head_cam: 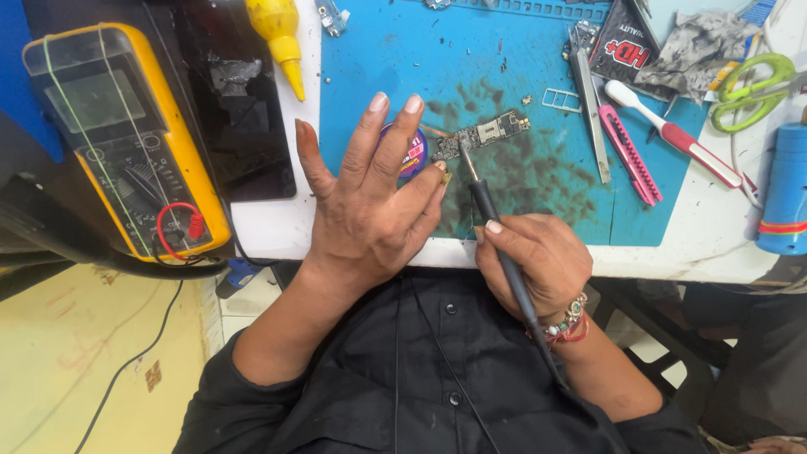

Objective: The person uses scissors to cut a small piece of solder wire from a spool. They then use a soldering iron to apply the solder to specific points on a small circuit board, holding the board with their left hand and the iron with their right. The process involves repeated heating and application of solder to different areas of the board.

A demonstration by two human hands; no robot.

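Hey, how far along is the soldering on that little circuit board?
Done: the circuit board lies bare on the blue mat. In hand: the right hand holds the soldering iron with its tip at the board's left end, and the left hand steadies there. How many joints remain cannot be told.

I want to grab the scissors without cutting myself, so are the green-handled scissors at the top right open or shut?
Cannot tell. Only the green scissors' handle loops show, close together; the blades are hidden under the clutter beside the crumpled grey cloth.
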